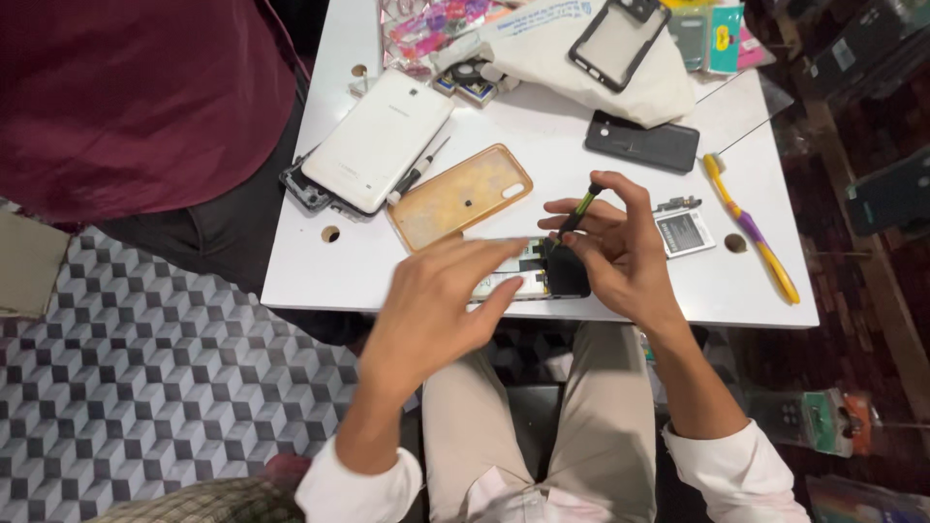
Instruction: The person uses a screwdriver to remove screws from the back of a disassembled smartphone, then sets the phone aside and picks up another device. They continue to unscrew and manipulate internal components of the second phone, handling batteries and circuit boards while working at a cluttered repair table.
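Seen from above, a white table (542,136) stands over a floor of grey and white cube-pattern tiles (145,358). At far left a person in a dark red shirt (136,97) stands against the table's edge.

From left to right the table holds a white phone (378,140) lying face down, a small screwdriver (417,172) beside it, a clear amber case (460,197), a black phone (641,142), a flat battery (684,232) and a yellow and purple toothbrush (751,228). A white cloth (581,58) at the back edge carries a black-rimmed case (618,41).

An opened phone (528,269) lies at the near edge, between the two hands. The left hand (441,300) lies over its left end, fingers stretched out and close together, the tips resting on it. The right hand (615,247) sits at its right end. Its thumb and first fingers pinch a thin black and green tool (578,210), which stands tilted with its lower tip down on the phone's dark right end. The other fingers curl loosely beside it.
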